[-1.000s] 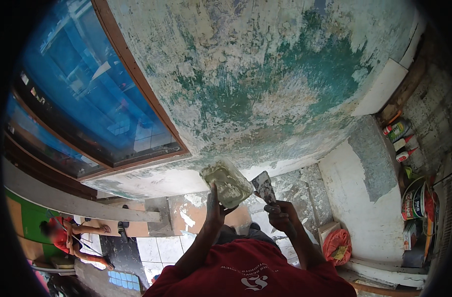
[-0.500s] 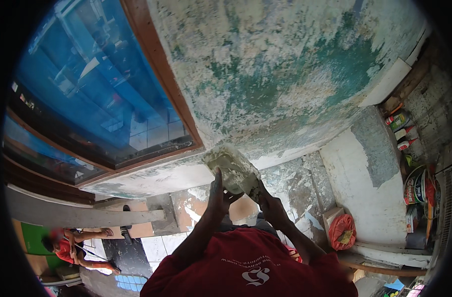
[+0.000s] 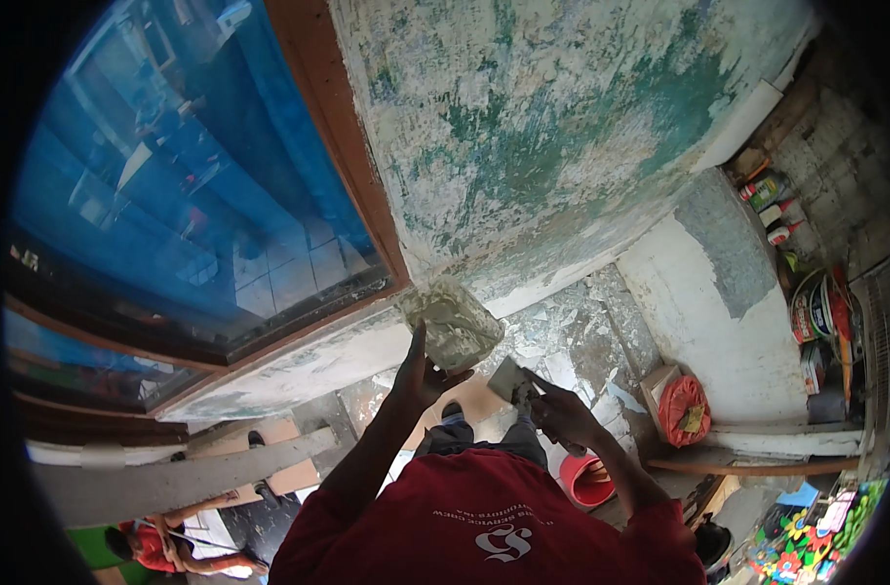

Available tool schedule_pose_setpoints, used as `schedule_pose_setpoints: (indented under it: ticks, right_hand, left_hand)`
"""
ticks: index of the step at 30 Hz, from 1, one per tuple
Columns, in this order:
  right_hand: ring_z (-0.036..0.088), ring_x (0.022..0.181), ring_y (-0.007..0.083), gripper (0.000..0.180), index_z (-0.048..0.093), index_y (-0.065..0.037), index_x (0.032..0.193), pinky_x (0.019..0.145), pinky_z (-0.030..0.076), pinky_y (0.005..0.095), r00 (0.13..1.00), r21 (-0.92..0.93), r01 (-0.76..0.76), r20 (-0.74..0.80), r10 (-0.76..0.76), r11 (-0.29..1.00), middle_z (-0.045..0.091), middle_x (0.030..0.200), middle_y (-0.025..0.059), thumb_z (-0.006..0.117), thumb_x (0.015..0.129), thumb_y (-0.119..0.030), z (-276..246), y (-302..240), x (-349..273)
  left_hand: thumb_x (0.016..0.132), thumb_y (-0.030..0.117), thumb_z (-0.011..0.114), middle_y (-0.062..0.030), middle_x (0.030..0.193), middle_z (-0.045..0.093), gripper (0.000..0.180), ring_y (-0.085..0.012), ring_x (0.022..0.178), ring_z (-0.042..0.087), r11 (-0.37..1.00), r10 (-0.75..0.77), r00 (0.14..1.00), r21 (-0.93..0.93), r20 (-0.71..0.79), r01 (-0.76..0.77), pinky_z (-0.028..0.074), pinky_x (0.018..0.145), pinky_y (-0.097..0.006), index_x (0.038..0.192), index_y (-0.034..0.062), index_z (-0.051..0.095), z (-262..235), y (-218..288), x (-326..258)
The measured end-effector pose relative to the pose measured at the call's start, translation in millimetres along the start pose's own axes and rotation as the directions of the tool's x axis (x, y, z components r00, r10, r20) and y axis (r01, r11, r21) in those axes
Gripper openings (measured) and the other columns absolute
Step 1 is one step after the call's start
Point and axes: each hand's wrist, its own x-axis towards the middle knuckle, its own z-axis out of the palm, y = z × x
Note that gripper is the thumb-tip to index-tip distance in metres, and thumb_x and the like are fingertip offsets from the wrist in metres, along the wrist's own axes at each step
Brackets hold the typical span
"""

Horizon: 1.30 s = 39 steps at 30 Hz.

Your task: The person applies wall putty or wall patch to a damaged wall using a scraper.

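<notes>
My left hand (image 3: 424, 375) is closed on a squarish board (image 3: 482, 325) from below and the near side. Wet grey-green putty (image 3: 450, 327) is smeared across the board. My right hand (image 3: 565, 417) grips a putty knife by its handle. The knife's flat, wide blade (image 3: 507, 379) carries grey residue and points up and left, a short gap from the board's near right corner. Just beyond the board rises a patchy wall (image 3: 562, 146) with flaking white and green paint.
A brown-framed window (image 3: 343, 127) with blue behind it fills the left. A red bucket (image 3: 587, 480) stands below my right forearm, near a red plastic bag (image 3: 684, 409). Bottles (image 3: 762, 190) and a paint can (image 3: 813, 307) line the right. Another person (image 3: 162, 546) sits lower left.
My right hand has drawn the putty knife off the board, down and to the right. My left hand keeps its hold on the board. The whole view has shifted slightly.
</notes>
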Motion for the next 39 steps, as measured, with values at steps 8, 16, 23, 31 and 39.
schedule_pose_setpoints:
  ticks: [8,16,23,31,39]
  right_hand:
    - [0.046,0.06,0.0109,0.049,0.032,-0.012,0.137,0.053,0.043,0.0245,0.974,0.863,0.227,-0.194,-0.118,0.451,0.05,0.081,0.0036,0.051,0.092,-0.015,30.6,18.8,40.6]
    - [0.046,0.066,0.0117,0.03,0.038,-0.018,0.123,0.059,0.045,0.0255,0.951,0.938,0.29,-0.26,-0.169,0.192,0.048,0.087,0.0035,0.046,0.095,-0.013,58.1,5.9,125.4]
    - [0.05,0.063,0.0118,0.047,0.027,-0.021,0.14,0.056,0.046,0.0279,0.831,0.742,0.528,-0.553,-0.068,0.414,0.053,0.087,0.007,0.042,0.096,-0.01,81.4,-33.7,184.0]
    - [0.048,0.058,0.008,0.055,0.015,-0.014,0.147,0.05,0.044,0.0234,0.552,0.449,0.751,-0.829,-0.086,0.484,0.052,0.085,0.0043,0.04,0.097,-0.01,71.1,-33.8,239.3]
    - [0.046,0.062,0.008,0.052,0.02,-0.006,0.145,0.054,0.043,0.0226,0.494,0.379,0.777,-0.862,-0.113,0.503,0.048,0.086,0.0044,0.041,0.098,-0.012,106.6,-47.2,265.8]
  left_hand:
    - [0.083,0.067,0.05,-0.0073,0.135,0.047,0.074,-0.0265,0.124,0.046,0.991,-0.011,0.997,0.136,-0.075,0.021,0.043,0.095,-0.049,0.138,0.0183,0.036,-62.9,-20.7,13.3]
    - [0.094,0.06,0.033,-0.0087,0.12,0.058,0.063,-0.0205,0.108,0.06,0.926,0.106,0.986,0.349,0.128,-0.145,0.053,0.084,-0.039,0.128,0.0089,0.047,-79.8,-42.5,44.1]
    - [0.073,-0.009,0.065,-0.0203,0.118,0.048,0.094,-0.0324,0.103,0.057,0.983,0.174,0.983,0.044,0.064,-0.177,0.051,0.083,-0.04,0.147,0.0016,0.009,-186.4,-61.0,67.2]
    - [0.094,0.058,0.038,-0.0063,0.124,0.054,0.06,-0.0212,0.11,0.057,0.96,0.065,0.996,0.274,-0.052,-0.049,0.049,0.085,-0.041,0.133,0.0123,0.041,-116.4,-62.4,37.5]
    - [0.097,0.029,0.05,-0.0121,0.126,0.047,0.053,-0.0235,0.112,0.053,0.931,0.17,0.981,0.311,0.098,-0.193,0.05,0.09,-0.042,0.14,0.0087,0.027,-144.4,-65.9,28.8]
